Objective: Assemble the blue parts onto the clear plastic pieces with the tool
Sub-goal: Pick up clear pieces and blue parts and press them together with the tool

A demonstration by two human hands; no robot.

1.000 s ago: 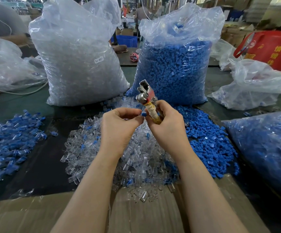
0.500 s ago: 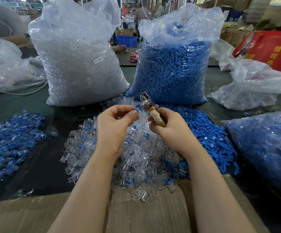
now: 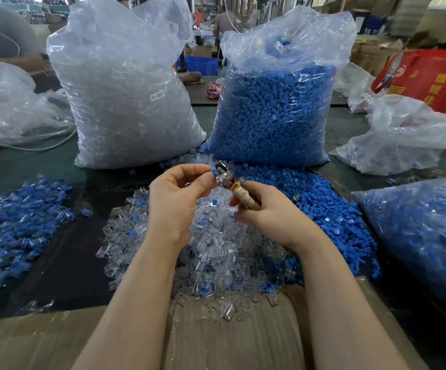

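1. The person works over a heap of clear plastic pieces [image 3: 216, 252] at the centre of the surface [image 3: 64, 252], with a loose heap of blue parts [image 3: 323, 206] at about 2 o'clock from it. Both lie within easy reach, probably so that either hand can draw stock without leaning.
2. Two tall bags stand behind at 11 and 1 o'clock, a bag of clear pieces [image 3: 125, 102] and a bag of blue parts [image 3: 275, 108], likely refill supply.
3. A spread of blue-and-clear pieces [image 3: 16, 222] at 9 o'clock looks like the finished lot, kept apart from raw stock.
4. The right hand [image 3: 272, 217] is wrapped round the handle of the tool [image 3: 232, 182], whose metal head points up toward 11 o'clock, presenting it to the other hand.
5. The left hand [image 3: 176, 201] is narrowed to a pinch, its thumb and fingertips meeting at the tool's head on a small blue part [image 3: 213, 171]; whether a clear piece is pinched too cannot be told.
6. The pair is held above the clear heap, seemingly for seating the part in the tool.
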